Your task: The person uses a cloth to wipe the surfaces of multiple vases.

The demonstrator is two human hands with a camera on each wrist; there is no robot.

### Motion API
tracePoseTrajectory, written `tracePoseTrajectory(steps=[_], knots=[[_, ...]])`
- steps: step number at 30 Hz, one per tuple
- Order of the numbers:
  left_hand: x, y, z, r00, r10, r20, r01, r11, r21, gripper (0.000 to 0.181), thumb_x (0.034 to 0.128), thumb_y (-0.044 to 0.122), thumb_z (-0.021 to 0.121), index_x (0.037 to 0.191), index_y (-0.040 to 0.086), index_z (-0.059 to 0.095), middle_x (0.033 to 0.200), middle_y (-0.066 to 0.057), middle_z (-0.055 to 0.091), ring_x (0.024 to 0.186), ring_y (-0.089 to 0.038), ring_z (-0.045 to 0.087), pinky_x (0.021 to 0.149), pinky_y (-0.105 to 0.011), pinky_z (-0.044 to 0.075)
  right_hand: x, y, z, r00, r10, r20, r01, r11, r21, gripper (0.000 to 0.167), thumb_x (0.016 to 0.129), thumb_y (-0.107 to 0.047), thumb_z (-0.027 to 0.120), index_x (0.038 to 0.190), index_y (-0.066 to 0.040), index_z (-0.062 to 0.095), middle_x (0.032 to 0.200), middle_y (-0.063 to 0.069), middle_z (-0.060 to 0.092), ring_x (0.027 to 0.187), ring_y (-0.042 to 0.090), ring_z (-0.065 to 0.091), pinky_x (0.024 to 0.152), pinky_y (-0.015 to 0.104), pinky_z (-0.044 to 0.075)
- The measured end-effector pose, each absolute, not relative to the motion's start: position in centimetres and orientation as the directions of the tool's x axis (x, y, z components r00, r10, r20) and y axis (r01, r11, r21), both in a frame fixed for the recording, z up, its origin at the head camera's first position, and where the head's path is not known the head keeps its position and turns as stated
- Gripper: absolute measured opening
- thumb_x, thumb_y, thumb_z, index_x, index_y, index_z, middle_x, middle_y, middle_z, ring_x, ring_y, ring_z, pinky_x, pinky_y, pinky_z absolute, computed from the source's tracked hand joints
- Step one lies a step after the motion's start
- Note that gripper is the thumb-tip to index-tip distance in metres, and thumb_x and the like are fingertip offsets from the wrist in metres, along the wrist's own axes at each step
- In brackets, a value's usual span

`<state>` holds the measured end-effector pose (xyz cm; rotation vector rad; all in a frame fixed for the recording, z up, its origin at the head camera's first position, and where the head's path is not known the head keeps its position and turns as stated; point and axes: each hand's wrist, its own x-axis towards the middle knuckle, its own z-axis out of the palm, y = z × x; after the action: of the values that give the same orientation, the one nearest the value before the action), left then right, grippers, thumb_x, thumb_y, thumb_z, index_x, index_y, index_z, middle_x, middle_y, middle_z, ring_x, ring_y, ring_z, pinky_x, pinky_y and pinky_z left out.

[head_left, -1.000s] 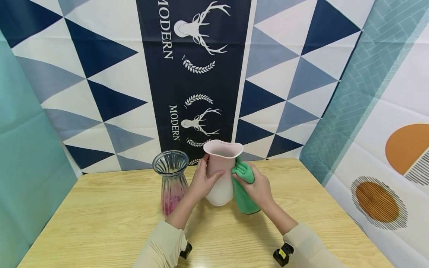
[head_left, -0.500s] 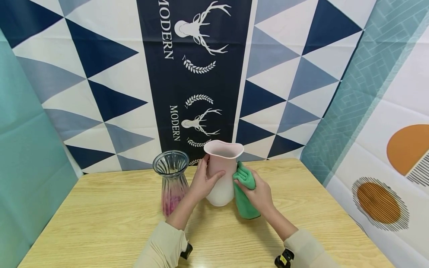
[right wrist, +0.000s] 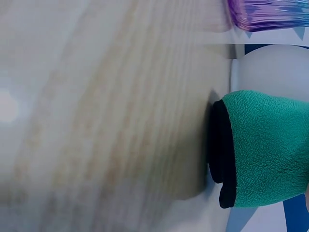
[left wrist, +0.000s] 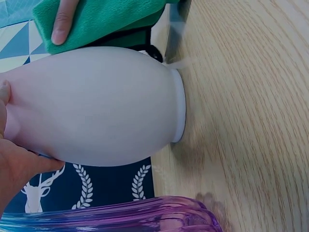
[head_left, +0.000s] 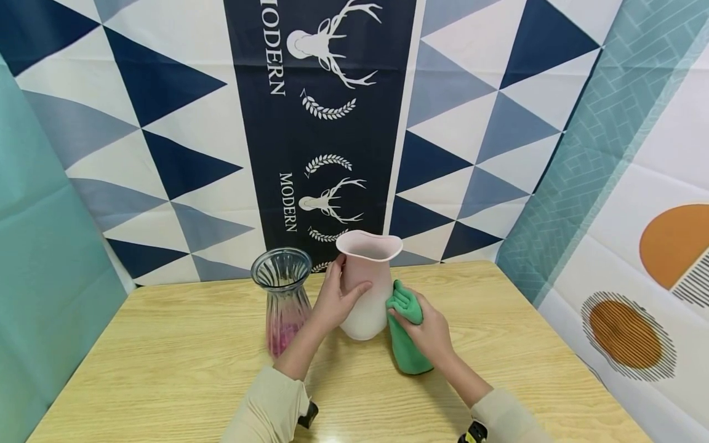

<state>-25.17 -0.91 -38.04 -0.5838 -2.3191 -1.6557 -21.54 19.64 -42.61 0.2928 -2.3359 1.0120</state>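
Two hands held separate items over the table [head_left: 166, 351], one a vase and the other a cloth. The left hand [head_left: 335, 301] gripped the vase [head_left: 362, 311] round its left side, the thumb laid across the near face. The vase was pale pink above and white below, with a wavy rim, and stood mouth up near the far edge of the table; whether its base touched the wood could not be told.

The right hand [head_left: 431, 323] pinched the cloth [head_left: 408, 351] in its upper part, the thumb on the near side; the left wrist view showed one finger lying along the fabric. The cloth was green, folded and edged in black, and hung down at the right side of the vase; contact between them could not be made out for certain.

Left of the vase, and apart from it, stood the glass [head_left: 285, 301], a ribbed vessel blue at its flared rim and pink toward its base, which the left forearm partly hid. Both sleeves [head_left: 270, 406] were pale. Behind the far edge rose the backdrop [head_left: 327, 135], patterned with triangles and a dark central strip of white stag heads.
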Motion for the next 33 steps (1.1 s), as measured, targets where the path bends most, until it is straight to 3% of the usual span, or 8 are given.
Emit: tracePoseTrajectory(steps=[19,33], knots=[[-25.3,-1.0,-38.2,-0.892,0.185,0.412,0.449,0.261,0.854,0.081,0.0848,0.03,0.069,0.146,0.007,0.022,0.143,-0.016,0.033,0.136,-0.031,0.034,0.112,-0.046,0.03,-21.4,19.9,-44.2,-0.822,0.015,0.569,-0.394,0.706,-0.589,0.05,0.077,-0.026,0.077,0.122,-0.011,0.059,0.112,0.011,0.068,0.1,0.029,0.066,0.08,0.046,0.053],[-25.2,-0.8,-38.0,-0.867,0.195,0.46,0.497,0.259,0.828,0.078,0.0858,0.028,0.068,0.145,0.004,0.022,0.139,-0.02,0.035,0.131,-0.033,0.038,0.109,-0.048,0.033,-22.2,20.3,-41.6,-0.731,0.048,0.681,-0.482,0.67,-0.564,0.052,0.075,-0.016,0.078,0.122,-0.01,0.058,0.112,0.012,0.067,0.101,0.03,0.065,0.081,0.045,0.053]])
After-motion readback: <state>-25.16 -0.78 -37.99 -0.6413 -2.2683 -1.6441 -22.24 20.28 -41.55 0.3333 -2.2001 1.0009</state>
